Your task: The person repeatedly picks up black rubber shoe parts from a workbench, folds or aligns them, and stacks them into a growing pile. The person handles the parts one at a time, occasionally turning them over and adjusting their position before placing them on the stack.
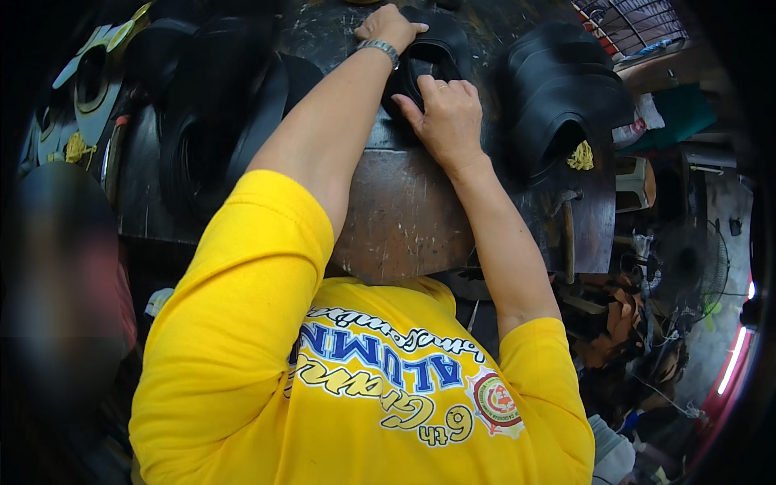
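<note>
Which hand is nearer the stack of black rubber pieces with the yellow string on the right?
Right. The right hand rests on the black rubber piece beside that stack; the left hand grips the piece's far edge, farther left.

The location is a small repair workshop handling rubber goods. A worn, stained metal-topped table (404, 210) carries the work. Stacks of black rubber inner tubes (566, 89) and further coiled black rubber pieces (210, 129) lie across it. Flat cut-out gasket-like rings (93, 81) sit at the far left. A hammer (568, 226) rests at the table's right edge. A standing fan (695, 271), a wire rack (638, 24) and cluttered scraps (622, 323) crowd the right side. Surfaces are dark, greasy and scuffed throughout, as in a trade shop rather than a home.
</note>
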The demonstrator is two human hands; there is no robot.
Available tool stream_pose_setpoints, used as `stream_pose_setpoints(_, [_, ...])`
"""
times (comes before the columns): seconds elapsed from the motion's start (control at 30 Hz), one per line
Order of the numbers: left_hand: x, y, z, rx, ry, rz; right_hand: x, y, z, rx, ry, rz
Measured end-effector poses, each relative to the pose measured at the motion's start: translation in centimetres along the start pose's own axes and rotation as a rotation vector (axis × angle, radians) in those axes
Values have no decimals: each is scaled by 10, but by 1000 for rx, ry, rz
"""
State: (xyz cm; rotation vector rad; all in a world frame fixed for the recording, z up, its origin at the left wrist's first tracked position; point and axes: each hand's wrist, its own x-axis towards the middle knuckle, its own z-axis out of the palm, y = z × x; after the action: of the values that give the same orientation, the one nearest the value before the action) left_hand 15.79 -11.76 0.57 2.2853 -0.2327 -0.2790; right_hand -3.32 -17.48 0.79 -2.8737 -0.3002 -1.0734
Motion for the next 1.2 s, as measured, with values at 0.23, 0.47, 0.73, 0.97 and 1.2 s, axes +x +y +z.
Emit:
stream_pose_setpoints(0.23, [-79,35,-70,-238,307,625,5,-8,-18,75,-181,112])
stream_pose_setpoints(0.47, [-259,-53,-194,-668,381,845,8,-93,-36,759,58,317])
stream_pose_setpoints(0.73, [-297,-129,-132,-320,441,549,31,-175,14,997,-279,712])
stream_pose_setpoints(0.97, [-297,-149,-114,-366,354,612,34,-157,28,772,-447,792])
stream_pose_setpoints(1.2, [-299,-156,-113,-297,325,682,42,-148,48,992,-381,965])
